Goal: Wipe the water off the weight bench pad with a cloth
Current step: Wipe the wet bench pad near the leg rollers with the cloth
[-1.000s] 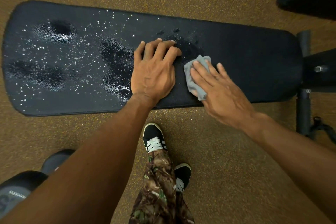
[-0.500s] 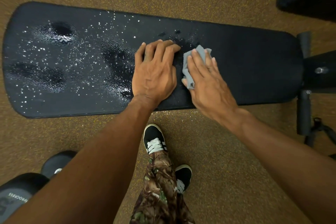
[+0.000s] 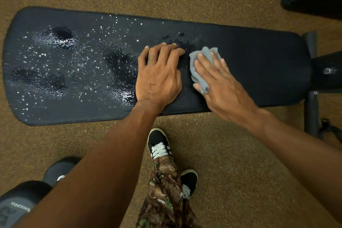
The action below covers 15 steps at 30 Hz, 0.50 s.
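The cloth (image 3: 199, 65), grey and crumpled, lies near the middle of the bench pad (image 3: 259, 72), at 3 o'clock from the left hand (image 3: 159, 79). The right hand (image 3: 222, 87) presses it down with straight, slightly spread fingers, and in the last second it has only rubbed to and fro on this same patch. The left hand rests flat with fingers close together, and the water drops (image 3: 61, 65) toward 9 o'clock are untouched, so I judge most of the wiping remains.

The place is a gym or weight room. A black padded weight bench pad (image 3: 249, 65) on a metal frame (image 3: 312, 113) stands over speckled rubber flooring (image 3: 231, 163), and a dumbbell (image 3: 22, 201) lies nearby.
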Available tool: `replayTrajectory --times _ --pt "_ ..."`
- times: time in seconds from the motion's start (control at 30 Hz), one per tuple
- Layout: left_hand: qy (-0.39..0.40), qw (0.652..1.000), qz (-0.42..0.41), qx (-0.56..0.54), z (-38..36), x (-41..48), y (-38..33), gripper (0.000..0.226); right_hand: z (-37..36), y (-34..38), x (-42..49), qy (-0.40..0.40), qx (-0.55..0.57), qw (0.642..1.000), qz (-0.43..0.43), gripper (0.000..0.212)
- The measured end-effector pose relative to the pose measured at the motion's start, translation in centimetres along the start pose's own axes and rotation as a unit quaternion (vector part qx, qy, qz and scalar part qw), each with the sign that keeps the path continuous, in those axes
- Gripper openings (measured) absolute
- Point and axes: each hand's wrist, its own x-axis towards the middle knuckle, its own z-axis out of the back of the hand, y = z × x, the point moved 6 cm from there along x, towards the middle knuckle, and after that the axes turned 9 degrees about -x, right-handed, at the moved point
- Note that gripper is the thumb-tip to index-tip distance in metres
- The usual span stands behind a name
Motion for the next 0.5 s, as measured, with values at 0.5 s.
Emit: replayTrajectory --times 0.5 --pt "0.005 1.0 0.008 -0.018 0.3 0.0 0.0 0.045 0.8 -2.2 -0.6 0.038 -0.039 0.997 0.058 0.063"
